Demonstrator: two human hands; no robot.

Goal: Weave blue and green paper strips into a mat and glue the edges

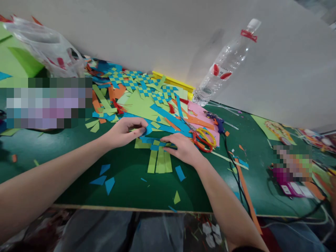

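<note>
A small paper weave (pixel 156 151) of green vertical strips crossed by blue strips lies on the green table (pixel 126 182). My left hand (pixel 124 131) pinches the end of a blue paper strip (pixel 148 130) at the weave's upper left. My right hand (pixel 183 148) rests palm down with fingers spread on the weave's right side, pressing it to the table. Yellow and red handled scissors (pixel 204 138) lie just right of my right hand.
A pile of paper scraps and finished blue-green woven mats (pixel 136 85) lies against the white wall. A clear plastic bottle (pixel 225 64) leans at the right, a plastic bag (pixel 47 49) sits far left. Black cables (pixel 235 164) and an orange strip (pixel 246 196) run along the right.
</note>
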